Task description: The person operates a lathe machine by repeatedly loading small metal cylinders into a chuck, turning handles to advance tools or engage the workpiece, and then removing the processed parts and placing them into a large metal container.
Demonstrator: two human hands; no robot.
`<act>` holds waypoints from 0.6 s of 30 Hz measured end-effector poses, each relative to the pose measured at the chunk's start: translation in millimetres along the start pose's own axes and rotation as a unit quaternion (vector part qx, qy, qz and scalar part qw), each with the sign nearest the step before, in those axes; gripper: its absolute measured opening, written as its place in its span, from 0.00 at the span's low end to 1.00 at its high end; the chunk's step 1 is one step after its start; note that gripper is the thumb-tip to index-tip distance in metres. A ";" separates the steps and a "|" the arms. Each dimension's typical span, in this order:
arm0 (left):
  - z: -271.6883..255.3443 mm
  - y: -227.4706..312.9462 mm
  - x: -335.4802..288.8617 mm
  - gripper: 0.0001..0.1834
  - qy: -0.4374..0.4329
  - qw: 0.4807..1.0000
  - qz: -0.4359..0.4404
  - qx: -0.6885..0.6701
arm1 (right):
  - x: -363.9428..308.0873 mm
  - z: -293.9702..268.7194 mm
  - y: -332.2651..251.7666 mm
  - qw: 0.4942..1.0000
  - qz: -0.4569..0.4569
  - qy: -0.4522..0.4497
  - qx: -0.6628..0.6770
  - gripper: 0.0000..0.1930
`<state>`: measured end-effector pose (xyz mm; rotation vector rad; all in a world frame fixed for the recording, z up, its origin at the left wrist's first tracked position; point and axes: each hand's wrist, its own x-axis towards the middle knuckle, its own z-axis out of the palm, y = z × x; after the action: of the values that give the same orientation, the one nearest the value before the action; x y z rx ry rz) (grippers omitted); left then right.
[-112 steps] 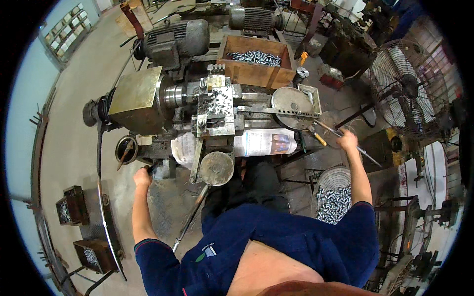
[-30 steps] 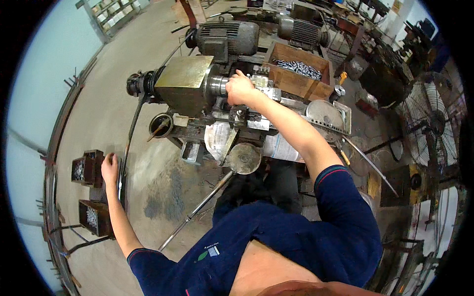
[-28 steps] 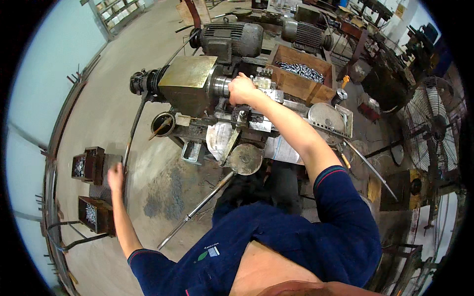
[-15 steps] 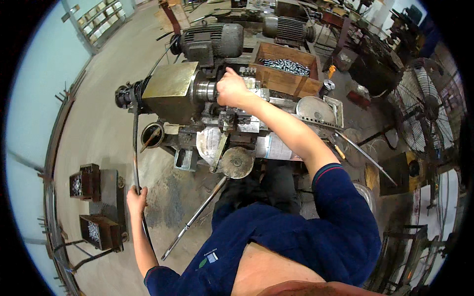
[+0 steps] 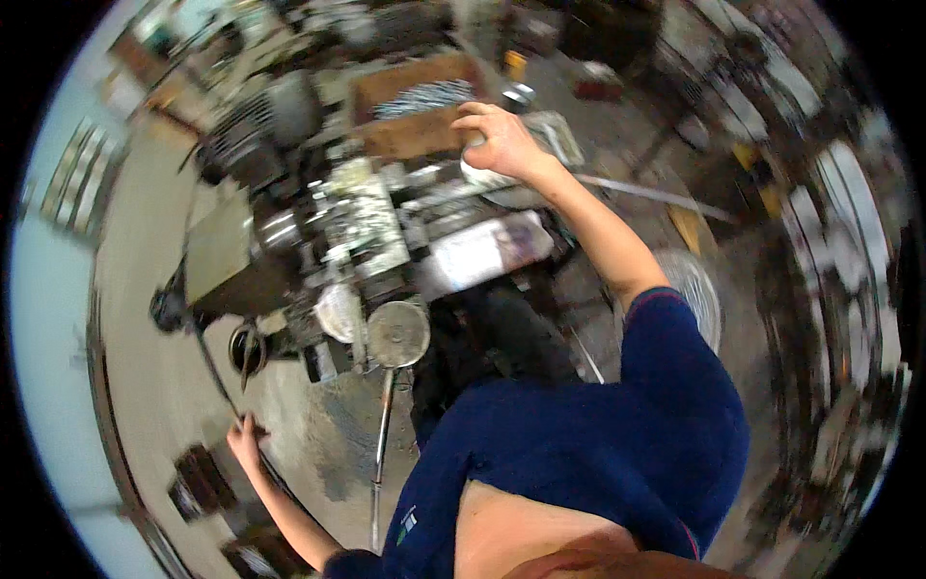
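Observation:
Low on the left, my left hand is closed around a long dark rod. The rod reaches up toward the left end of a lathe-like machine with a boxy headstock and runs down along my forearm. My right hand is in the air, its fingers curved and apart, with nothing visible in them. It is nearest the right side of a wooden crate holding many small shiny metal pieces. A pale round dish shows partly behind this hand. Motion blur softens the machine's details.
A round metal disc with a long bar handle stands at the machine's front. A motor sits behind the headstock. Dark boxes lie at lower left. A printed white bag lies along the machine's front.
My right hand has left the machine's spindle area and moved right, its fingers spreading. The view has swung right. My left hand still grips the rod.

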<state>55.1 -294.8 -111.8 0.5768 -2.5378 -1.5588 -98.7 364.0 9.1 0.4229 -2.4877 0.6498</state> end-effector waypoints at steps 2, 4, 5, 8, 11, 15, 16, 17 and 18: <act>-9.3 -8.1 0.6 0.17 -0.001 1.000 -0.008 0.010 | -56.1 -23.1 22.5 0.997 0.075 -0.003 0.012 0.21; -18.6 -16.4 1.1 0.18 -0.015 0.999 -0.035 0.012 | -123.3 -47.0 61.1 0.986 0.169 0.004 -0.006 0.21; -19.8 -24.9 1.7 0.19 -0.003 0.999 -0.048 -0.008 | -152.9 -63.6 71.0 0.966 0.256 -0.008 0.018 0.21; -8.0 -8.4 -7.4 0.18 -0.002 0.997 -0.075 0.019 | -256.4 -114.0 106.7 0.902 0.420 -0.023 -0.098 0.22; -13.3 -18.2 14.4 0.17 -0.055 0.996 -0.064 -0.020 | -360.3 -141.9 128.2 0.837 0.483 -0.067 -0.248 0.16; -5.2 -8.7 15.7 0.16 -0.011 0.994 -0.105 0.001 | -432.7 -113.5 137.8 0.770 0.570 -0.150 -0.243 0.19; -0.9 -0.3 14.0 0.16 -0.010 0.994 -0.105 0.018 | -436.9 -104.1 135.7 0.755 0.587 -0.203 -0.210 0.18; 0.2 5.2 12.0 0.16 -0.007 0.994 -0.106 0.035 | -441.4 -90.3 136.5 0.739 0.615 -0.212 -0.174 0.18; -7.1 -0.4 16.3 0.15 -0.024 0.993 -0.112 0.010 | -446.9 -74.6 141.5 0.742 0.596 -0.243 -0.186 0.19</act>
<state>42.2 -306.9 -110.6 0.8642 -2.6032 -1.6370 235.6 593.3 -237.9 -1.4666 -3.0642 0.4388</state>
